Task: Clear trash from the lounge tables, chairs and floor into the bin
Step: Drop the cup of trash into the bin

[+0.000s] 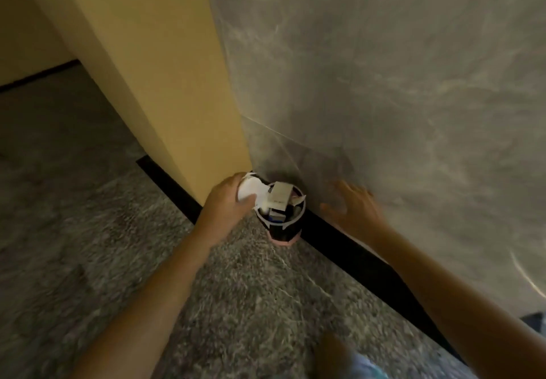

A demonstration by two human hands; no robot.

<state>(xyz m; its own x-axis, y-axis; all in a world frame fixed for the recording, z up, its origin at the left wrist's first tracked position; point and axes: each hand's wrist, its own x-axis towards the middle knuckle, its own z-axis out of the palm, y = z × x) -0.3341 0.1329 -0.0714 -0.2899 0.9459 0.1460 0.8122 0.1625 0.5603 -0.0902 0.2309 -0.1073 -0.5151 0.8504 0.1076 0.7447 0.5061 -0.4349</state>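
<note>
1. Head view, the only one on offer. Looking down on a small bin [282,228], standing on the speckled floor [118,260] against the black skirting [354,248], in the corner between yellow wall [147,68] and grey marble wall [384,83].
2. Bin already packed to the rim: a pale box [280,195] poking up above the mouth, darker scraps beneath, too dim to name.
3. Left hand [226,201]: curled round a wad of white paper trash [249,191], held at the bin's left rim. Touching the rim or just over it, hard to tell which.
4. Right hand [351,204]: fingers spread and straight, holding nothing, blurred, just right of the bin and near the marble wall. Contact with the wall not clear.
5. Progress, by judgement: earlier loads evidently in; white wad not yet let go. Left to do: drop or press the wad in, with little room to spare, so some risk of spill over the rim.
6. No tables or chairs in sight, so no telling what trash remains elsewhere.
</note>
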